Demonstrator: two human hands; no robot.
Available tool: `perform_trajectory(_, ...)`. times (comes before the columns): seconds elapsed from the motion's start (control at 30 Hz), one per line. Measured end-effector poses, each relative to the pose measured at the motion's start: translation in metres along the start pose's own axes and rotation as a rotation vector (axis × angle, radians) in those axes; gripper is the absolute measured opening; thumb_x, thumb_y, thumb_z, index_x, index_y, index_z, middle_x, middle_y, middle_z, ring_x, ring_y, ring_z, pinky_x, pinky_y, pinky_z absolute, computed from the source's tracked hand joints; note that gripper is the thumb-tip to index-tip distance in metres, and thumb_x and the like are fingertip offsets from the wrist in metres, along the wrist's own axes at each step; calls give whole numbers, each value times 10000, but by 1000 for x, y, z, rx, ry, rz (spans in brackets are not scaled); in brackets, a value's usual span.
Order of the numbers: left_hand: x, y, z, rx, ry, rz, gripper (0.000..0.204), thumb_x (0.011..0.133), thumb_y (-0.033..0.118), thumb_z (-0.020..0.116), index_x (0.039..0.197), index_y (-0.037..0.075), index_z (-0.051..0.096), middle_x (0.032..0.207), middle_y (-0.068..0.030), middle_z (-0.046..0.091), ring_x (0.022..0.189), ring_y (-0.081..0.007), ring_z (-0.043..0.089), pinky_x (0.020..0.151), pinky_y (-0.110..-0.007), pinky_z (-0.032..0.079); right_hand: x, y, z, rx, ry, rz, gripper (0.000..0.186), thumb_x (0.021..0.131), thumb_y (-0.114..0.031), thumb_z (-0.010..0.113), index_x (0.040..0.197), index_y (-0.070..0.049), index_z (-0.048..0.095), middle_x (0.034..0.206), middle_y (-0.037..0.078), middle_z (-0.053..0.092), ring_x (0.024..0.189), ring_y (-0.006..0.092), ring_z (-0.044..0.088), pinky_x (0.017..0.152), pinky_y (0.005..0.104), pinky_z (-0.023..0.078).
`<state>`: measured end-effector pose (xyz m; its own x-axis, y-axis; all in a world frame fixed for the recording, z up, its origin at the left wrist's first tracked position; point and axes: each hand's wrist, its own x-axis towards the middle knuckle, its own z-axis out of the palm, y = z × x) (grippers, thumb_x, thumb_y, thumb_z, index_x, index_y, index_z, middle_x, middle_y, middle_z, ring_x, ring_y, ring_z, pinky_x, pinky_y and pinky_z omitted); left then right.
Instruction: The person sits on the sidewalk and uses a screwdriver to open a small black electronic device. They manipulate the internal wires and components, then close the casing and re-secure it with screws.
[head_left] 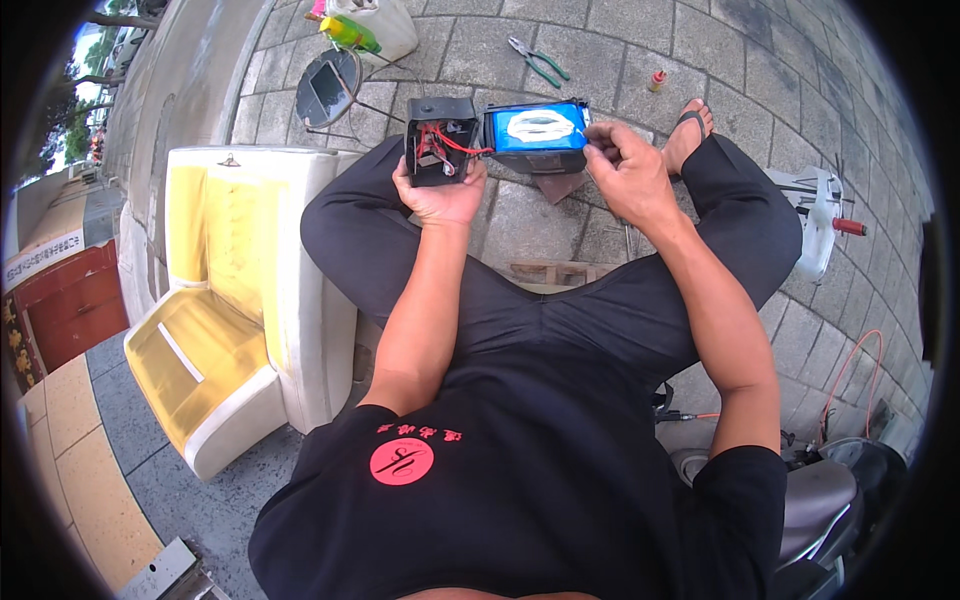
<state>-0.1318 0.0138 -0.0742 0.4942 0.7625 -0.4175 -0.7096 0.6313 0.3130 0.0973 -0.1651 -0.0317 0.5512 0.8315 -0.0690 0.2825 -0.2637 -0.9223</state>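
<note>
Half-curled left hand [440, 203] cupped the open-faced black box [441, 109], best kept beside the blue rectangular block [540, 146]; right hand [632, 172] nearly pinched, hold unclear.

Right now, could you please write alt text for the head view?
The left hand supports an open black casing whose red wires lead toward a blue battery pack, the right hand at its edge. Green-handled pliers lie on paving.
</note>
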Motion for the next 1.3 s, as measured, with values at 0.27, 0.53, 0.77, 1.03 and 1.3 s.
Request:
perform_trajectory(0.27,17,-2,-17,-36,-39,-31,677,778,672,649,1228,173,730,1012,-86,713,724,-290,558,577,-391,379,-1,4,6,209,-48,-18,279,1006,-103,748,1267,-5,759,1111,101,798,983,167,771,888,332,616)
perform_trajectory(0.53,16,-2,-12,-3,52,0,778,789,694,594,1359,176,703,1230,-98,726,837,-258,586,605,-365,353,-6,-23,8,812,-199,156,276,1040,-54,744,1300,36,717,1067,74,775,902,113,719,821,279,598)
perform_trajectory(0.77,13,0,-4,-32,164,22,696,814,671,587,1270,163,724,1150,-119,731,821,-278,581,600,-374,370,-20,-2,22,248,15,307,313,1021,-126,749,1286,40,738,1075,106,796,908,151,749,839,318,613)
perform_trajectory(1.03,14,-3,2,-25,93,5,714,816,677,590,1269,143,730,1112,-123,742,761,-290,556,584,-377,364,-16,9,19,365,63,415,367,1060,-75,683,1388,79,629,1071,126,775,793,138,735,630,279,584)
perform_trajectory(1.3,16,1,-8,-14,-3,-33,663,875,651,569,1276,150,734,1109,-129,731,725,-285,532,572,-376,368,-3,9,12,331,96,428,384,1070,-158,682,1380,68,663,1046,132,788,771,137,733,626,280,572)
